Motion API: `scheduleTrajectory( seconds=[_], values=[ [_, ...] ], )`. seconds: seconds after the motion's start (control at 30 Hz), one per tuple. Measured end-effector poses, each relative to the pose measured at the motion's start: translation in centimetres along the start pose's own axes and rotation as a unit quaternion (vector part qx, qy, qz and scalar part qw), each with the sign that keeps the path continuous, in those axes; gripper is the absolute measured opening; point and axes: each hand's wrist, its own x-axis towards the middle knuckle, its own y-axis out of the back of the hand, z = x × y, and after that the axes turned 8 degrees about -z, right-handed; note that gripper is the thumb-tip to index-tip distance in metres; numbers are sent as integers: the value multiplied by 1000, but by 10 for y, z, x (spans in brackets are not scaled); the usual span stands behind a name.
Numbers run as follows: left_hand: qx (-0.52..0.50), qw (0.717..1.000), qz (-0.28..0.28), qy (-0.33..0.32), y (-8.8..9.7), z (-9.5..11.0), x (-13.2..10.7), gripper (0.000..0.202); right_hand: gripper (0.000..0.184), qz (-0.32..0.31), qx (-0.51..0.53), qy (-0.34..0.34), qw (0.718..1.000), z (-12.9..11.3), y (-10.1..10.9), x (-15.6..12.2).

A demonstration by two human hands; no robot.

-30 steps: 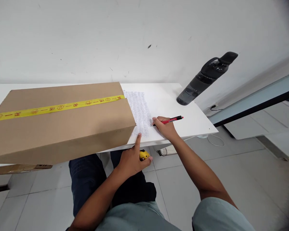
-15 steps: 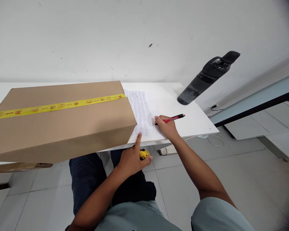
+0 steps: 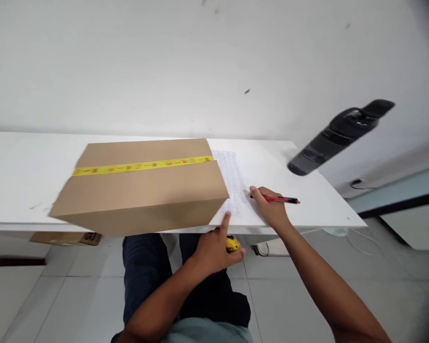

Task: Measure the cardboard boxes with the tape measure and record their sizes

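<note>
A sheet of paper (image 3: 232, 174) covered in dense small writing lies on the white table, partly under or behind the box's right end. With my right hand (image 3: 272, 209) I grip a red and black pen (image 3: 284, 199), its tip at the sheet's right side. My left hand (image 3: 214, 250) is at the table's front edge, its index finger stretched onto the paper's lower part. The thumb points right, and the other fingers are curled about a small yellow object (image 3: 233, 244), mostly hidden, whose kind I cannot make out.
A closed cardboard box (image 3: 146, 188) with yellow printed tape overhangs the front edge of the white table (image 3: 21, 181). A dark bottle (image 3: 331, 140) stands near the right end. Below are a cardboard piece (image 3: 66, 238) and my legs (image 3: 145, 267).
The view has shifted, so everything appears lower and further right, with more table showing left of the box. Both hands keep nearly the same places on the paper; the pen lies slightly flatter.
</note>
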Motion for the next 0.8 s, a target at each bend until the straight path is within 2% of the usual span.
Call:
scheduleTrajectory(
  seconds=[0.17,0.3,0.37,0.43,0.5,0.57,0.6,0.63,0.7,0.8],
  values=[
    [-76,997,1,-25,0,-7,-18,108,34,7,-139,110,984,15,-10,1],
    [-150,988,-37,-19,0,-12,-58,113,45,-5,-238,89,967,22,-18,6],
    [-197,980,-37,-16,1,-16,-81,106,48,-12,-259,86,962,21,-18,8],
    [-241,970,1,-18,3,-21,-101,93,48,-2,-232,99,968,18,-16,5],
    [-282,956,72,-21,3,-29,-116,78,46,45,-182,133,973,10,-12,-8],
    [-328,933,145,-25,2,-38,-125,69,40,93,-128,193,968,-1,-12,-34],
    [-356,918,174,-25,0,-42,-127,69,37,98,-102,230,963,-7,-15,-52],
    [-388,901,194,-23,-2,-46,-128,71,36,76,-71,268,958,-14,-20,-71],
    [-459,865,203,-17,-7,-52,-127,79,41,-24,-9,334,942,-27,-38,-112],
    [-543,823,165,12,-15,-54,-126,85,68,-157,43,363,917,-41,-80,-159]
  ],
)
